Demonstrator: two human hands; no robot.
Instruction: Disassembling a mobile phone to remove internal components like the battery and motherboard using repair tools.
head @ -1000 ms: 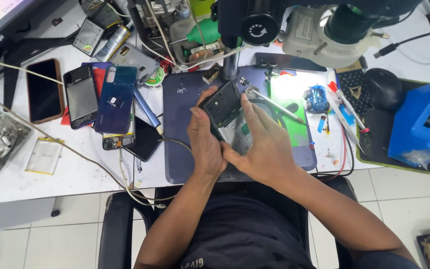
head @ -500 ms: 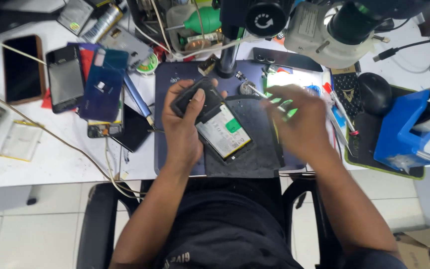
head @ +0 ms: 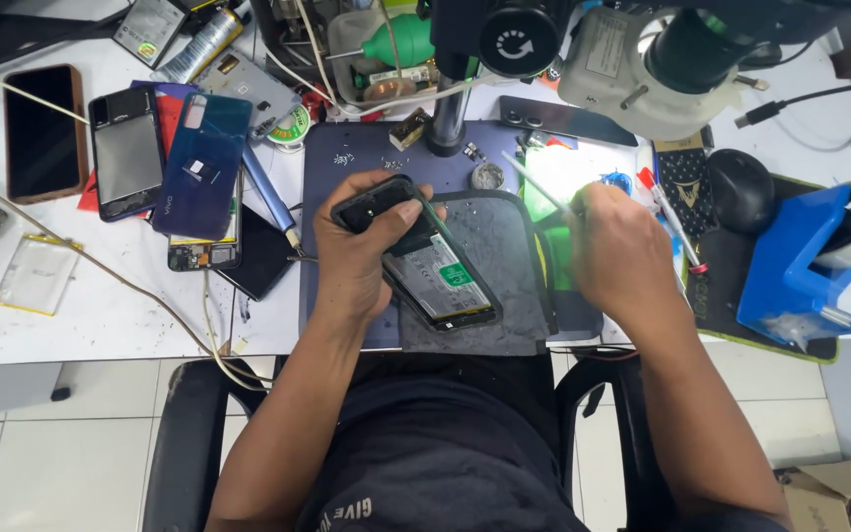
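Observation:
My left hand [head: 359, 258] grips the upper end of an opened black phone [head: 425, 258] with its back off, battery and board showing. The phone lies tilted on a dark work mat [head: 504, 246] at the desk's middle. My right hand [head: 621, 248] is to the right of the phone, apart from it, holding thin metal tweezers [head: 536, 183] that point up and left over a green pad [head: 568, 175].
Several phones and back covers [head: 164, 163] lie at the left on the white desk [head: 100, 315]. A microscope [head: 642, 59] hangs over the back. A blue tape dispenser [head: 805, 261], a dark mouse [head: 739, 189], a screwdriver [head: 268, 202] and cables [head: 81, 261] surround the mat.
The phone has been lowered onto the mat and turned so its open side faces up. My right hand has left the phone and moved right with the tweezers.

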